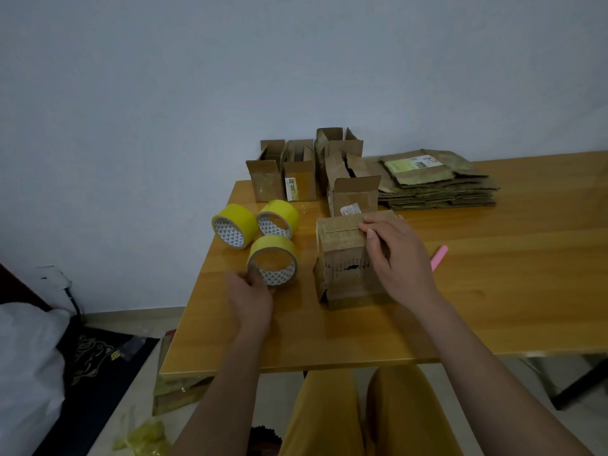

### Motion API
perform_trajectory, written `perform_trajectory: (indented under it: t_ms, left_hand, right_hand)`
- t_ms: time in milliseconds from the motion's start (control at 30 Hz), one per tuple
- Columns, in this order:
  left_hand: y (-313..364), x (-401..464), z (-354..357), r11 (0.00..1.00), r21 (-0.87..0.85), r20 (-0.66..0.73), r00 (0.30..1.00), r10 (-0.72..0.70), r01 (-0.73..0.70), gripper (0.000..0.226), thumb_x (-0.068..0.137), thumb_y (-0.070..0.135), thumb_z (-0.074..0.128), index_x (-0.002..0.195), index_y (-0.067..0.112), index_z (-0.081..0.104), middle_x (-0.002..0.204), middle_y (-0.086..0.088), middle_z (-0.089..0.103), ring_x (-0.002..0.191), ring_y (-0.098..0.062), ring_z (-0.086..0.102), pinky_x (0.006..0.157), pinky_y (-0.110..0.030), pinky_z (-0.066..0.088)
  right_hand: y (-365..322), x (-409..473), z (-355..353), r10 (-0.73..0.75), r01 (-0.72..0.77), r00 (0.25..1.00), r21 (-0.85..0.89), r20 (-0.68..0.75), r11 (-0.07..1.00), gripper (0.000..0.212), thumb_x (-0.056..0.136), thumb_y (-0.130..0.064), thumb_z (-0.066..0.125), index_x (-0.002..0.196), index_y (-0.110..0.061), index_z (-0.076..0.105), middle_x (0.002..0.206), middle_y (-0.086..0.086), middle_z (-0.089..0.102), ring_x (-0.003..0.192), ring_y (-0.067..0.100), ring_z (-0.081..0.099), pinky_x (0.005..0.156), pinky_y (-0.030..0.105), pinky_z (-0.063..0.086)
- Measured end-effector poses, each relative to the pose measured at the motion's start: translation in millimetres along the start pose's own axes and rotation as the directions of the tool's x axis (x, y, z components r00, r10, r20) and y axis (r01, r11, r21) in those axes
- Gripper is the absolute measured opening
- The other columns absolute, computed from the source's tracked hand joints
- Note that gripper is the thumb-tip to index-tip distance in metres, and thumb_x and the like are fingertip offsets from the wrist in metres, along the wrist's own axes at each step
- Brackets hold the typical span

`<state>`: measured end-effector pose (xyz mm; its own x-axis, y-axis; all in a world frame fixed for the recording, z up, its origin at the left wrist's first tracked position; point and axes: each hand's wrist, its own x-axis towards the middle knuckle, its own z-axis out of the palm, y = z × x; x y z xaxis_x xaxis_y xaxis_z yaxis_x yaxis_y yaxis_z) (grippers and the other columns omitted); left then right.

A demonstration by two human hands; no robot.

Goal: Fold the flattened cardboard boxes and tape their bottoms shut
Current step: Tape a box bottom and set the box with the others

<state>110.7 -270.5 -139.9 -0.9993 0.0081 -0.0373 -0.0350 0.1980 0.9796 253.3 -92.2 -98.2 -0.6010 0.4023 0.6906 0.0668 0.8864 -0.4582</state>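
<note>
Our left hand [251, 299] covers the near edge of the yellow tape roll with a brown cardboard core [273, 260], so we cannot make out how far its fingers wrap the rim; they curl against the roll's near left side, touching it. The small upright brown cardboard box [345, 258], worn and torn along its near face, stands just right of that roll on the wooden table [493, 291], and its right side is hidden behind our right hand [399, 255]. That hand lies over the box's top right edge, fingers fairly straight and together, pressing the closed flaps. Two more yellow tape rolls [235, 226] sit just beyond the first. Farther back stand several open folded boxes [299, 174], with a stack of flattened cardboard boxes [434, 182] at far right. A pink object [439, 258] is partly hidden beside our right hand.
</note>
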Motion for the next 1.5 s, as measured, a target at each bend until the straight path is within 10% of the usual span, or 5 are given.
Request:
perform_trajectory:
  t_ms: [200, 667, 900, 1267, 1500]
  left_hand:
    - [7, 5, -2, 0.875, -0.322, 0.115, 0.932, -0.342, 0.361, 0.014, 0.094, 0.008, 0.061, 0.103, 0.003, 0.052, 0.107, -0.015, 0.060, 0.092, -0.028, 0.067, 0.072, -0.029, 0.056]
    - [10, 21, 5, 0.999, 0.021, 0.045, 0.998, -0.049, 0.048, 0.021, 0.100, 0.027, 0.050, 0.090, 0.009, 0.044, 0.100, -0.017, 0.057, 0.094, -0.036, 0.062, 0.078, -0.058, 0.055]
    - [96, 14, -4, 0.954, -0.267, -0.004, 0.990, 0.142, -0.138, 0.021, 0.102, 0.013, 0.045, 0.105, -0.008, 0.049, 0.107, -0.019, 0.057, 0.090, -0.025, 0.066, 0.056, -0.031, 0.059]
    - [155, -40, 41, 0.695, -0.499, 0.634, 0.765, -0.114, 0.518, 0.013, 0.102, 0.002, 0.041, 0.115, 0.000, 0.042, 0.103, -0.020, 0.059, 0.093, -0.036, 0.064, 0.082, -0.045, 0.056]
    - [140, -46, 58, 0.880, -0.373, 0.540, 0.840, -0.051, 0.294, 0.011, 0.100, 0.009, 0.049, 0.098, -0.002, 0.050, 0.104, -0.018, 0.063, 0.092, -0.030, 0.068, 0.068, -0.038, 0.062]
  right_hand:
    - [-3, 2, 4, 0.028, -0.028, 1.000, -0.037, 0.003, 0.999, 0.040, 0.100, -0.030, 0.035, 0.113, -0.011, 0.068, 0.116, 0.002, 0.066, 0.112, 0.015, 0.057, 0.111, 0.042, 0.037]
    - [3, 3, 2, -0.007, 0.007, 1.000, -0.010, 0.013, 1.000, 0.032, 0.100, -0.026, 0.041, 0.113, -0.013, 0.068, 0.117, -0.001, 0.065, 0.113, 0.011, 0.056, 0.110, 0.039, 0.039]
    - [2, 4, 1, 0.009, -0.008, 1.000, -0.005, 0.026, 1.000, 0.034, 0.099, -0.027, 0.039, 0.112, -0.014, 0.068, 0.117, -0.001, 0.066, 0.111, 0.011, 0.057, 0.109, 0.041, 0.040]
    - [-19, 28, -29, 0.333, -0.378, 0.925, 0.334, 0.184, 0.864, 0.026, 0.101, -0.042, 0.041, 0.090, -0.037, 0.064, 0.102, -0.023, 0.057, 0.098, -0.012, 0.050, 0.081, 0.012, 0.039]
    - [-10, 38, -30, 0.394, -0.421, 0.906, 0.252, 0.153, 0.871, 0.031, 0.093, -0.023, 0.062, 0.062, -0.020, 0.060, 0.103, -0.013, 0.059, 0.094, -0.006, 0.051, 0.085, 0.019, 0.041]
